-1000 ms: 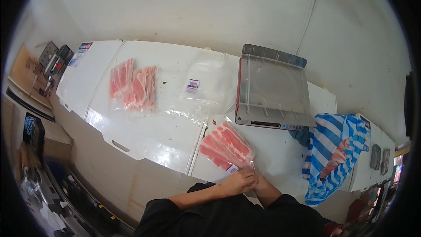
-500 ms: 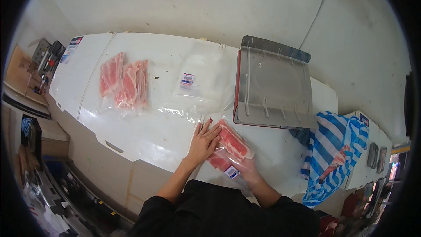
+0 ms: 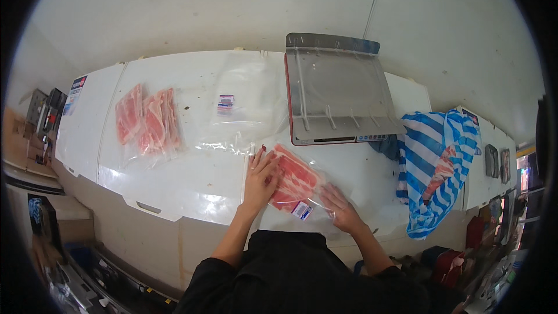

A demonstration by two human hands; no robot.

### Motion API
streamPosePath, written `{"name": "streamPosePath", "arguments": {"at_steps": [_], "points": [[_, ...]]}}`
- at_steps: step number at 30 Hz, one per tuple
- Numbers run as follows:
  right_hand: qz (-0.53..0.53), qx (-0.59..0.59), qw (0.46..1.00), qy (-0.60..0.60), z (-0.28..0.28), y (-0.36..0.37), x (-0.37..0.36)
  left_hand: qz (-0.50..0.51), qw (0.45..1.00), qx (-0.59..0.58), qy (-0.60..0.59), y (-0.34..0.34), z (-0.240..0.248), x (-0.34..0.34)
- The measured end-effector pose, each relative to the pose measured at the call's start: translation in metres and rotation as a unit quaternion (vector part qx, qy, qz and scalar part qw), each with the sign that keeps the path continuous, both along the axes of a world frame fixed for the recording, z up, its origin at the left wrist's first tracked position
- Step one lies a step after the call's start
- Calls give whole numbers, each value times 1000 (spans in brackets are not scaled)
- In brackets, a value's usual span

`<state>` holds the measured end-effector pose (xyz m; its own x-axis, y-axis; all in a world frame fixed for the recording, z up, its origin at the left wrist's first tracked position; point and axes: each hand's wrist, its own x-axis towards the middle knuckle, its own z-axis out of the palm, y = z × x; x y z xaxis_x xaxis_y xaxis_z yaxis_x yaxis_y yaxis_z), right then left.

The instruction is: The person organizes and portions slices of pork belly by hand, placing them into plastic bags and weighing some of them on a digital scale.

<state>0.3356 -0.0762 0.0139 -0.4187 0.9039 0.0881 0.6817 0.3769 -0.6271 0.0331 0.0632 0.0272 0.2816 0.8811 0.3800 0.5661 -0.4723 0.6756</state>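
Note:
A clear plastic bag [image 3: 314,206] of sliced, fat-streaked raw meat [image 3: 295,175] lies on the white tabletop in front of me, its small label toward my body. My left hand [image 3: 260,179] rests along the bag's left edge, fingers stretched out and open. At the bag's right side, my right hand [image 3: 342,206] lies with its fingers extended against the plastic; it seems to be outside the bag, holding nothing. Just beyond is a stack of flat, clear bags [image 3: 247,113] with a label. Farther left, several packs of sliced meat [image 3: 152,121] lie together.
A metal-topped machine [image 3: 343,90] with a raised rear flap stands behind the bag, to the right. Right of it, a blue-and-white striped plastic bag [image 3: 433,157] has more meat on it. Dark trays [image 3: 492,161] sit at the far right. A wall rises behind the table.
My right hand has come out of the meat bag to its right side. The meat now lies spread flatter in the bag. My left hand stays at the left edge. The view has shifted.

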Motion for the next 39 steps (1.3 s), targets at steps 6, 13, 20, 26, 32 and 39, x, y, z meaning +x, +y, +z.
{"name": "streamPosePath", "arguments": {"at_steps": [6, 13, 20, 26, 32, 39], "points": [[-2, 57, 996, -73, 25, 18, -30, -30, 955, -245, -165, -61, -10, -15], [-164, 123, 978, 46, 3, -26, 43, -165, 654, -702, -229, -132, -31, 5], [-107, 183, 976, 58, 57, 35, -7, -132, 570, -748, -313, -156, -47, 51], [124, 104, 987, -14, 49, 88, -75, -53, 557, -745, -364, -168, -31, 33], [145, 41, 987, -49, 37, 96, -77, 64, 591, -661, -459, -182, -8, 22], [128, -35, 990, 37, 43, 100, -60, 26, 471, -725, -501, -175, -4, 7]]}}
